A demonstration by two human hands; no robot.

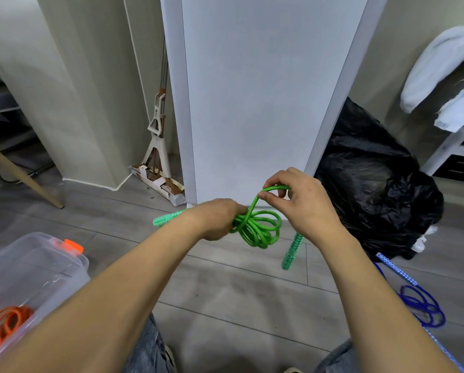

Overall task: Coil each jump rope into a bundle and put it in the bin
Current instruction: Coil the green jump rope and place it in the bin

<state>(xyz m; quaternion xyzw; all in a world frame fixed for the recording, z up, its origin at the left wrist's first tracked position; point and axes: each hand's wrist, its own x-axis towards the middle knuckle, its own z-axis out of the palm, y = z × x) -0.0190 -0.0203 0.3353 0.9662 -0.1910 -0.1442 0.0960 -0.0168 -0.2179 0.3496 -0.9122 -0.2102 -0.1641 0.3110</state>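
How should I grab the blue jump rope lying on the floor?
Probably grip the blue jump rope by its patterned handle, coming down from above with your fingers across it. The handle is a straight stick lying flat, easy to pinch; the rest of the rope lies in loose loops.

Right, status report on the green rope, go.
Left hand grips the green rope coils. Right hand pinches a loose strand above them. Orange rope already in the bin; blue rope on the floor.
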